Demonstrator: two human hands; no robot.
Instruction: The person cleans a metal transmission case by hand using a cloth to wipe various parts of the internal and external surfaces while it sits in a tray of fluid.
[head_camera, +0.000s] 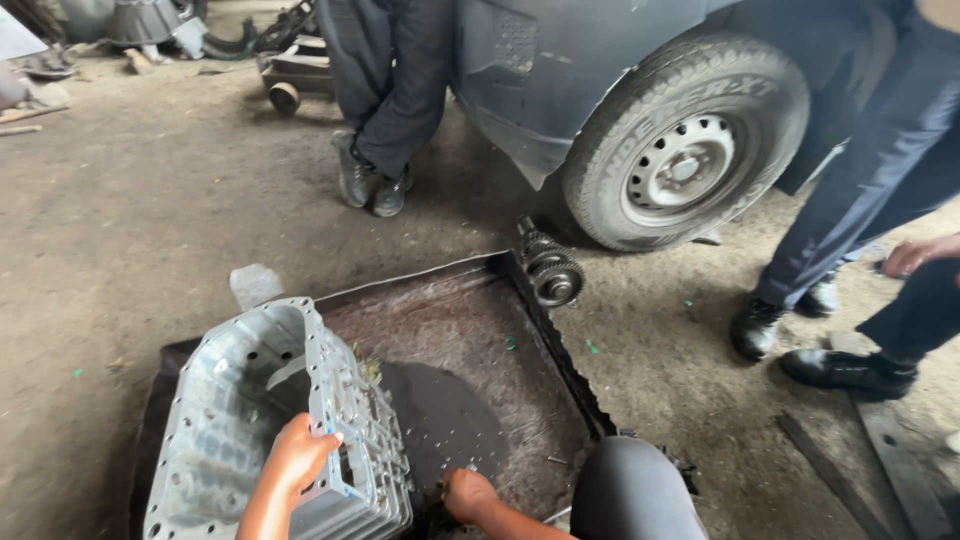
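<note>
Two bare hands are seen at the bottom of the frame. The left hand is wrapped over the rim of a big silver metal pan — the fingers are curled tight on its bolt-holed edge. The pan is tipped on its side at the lower left, and it rests in a flat black tray that lies on the dirt floor. A dark wet patch is spread over the middle of the tray. The right hand is closed into a fist low in the tray, just beside the pan, by a clump of dark green scraps; what is gripped inside cannot be told. A dark knee is seen at the bottom, right of that hand. A stack of steel gears lies at the upper right corner of the tray, touching its edge. Behind it a car wheel with a grey rim is seen at the upper right. Two other people in dark trousers stand by the car — one at the top middle, one at the right edge.
</note>
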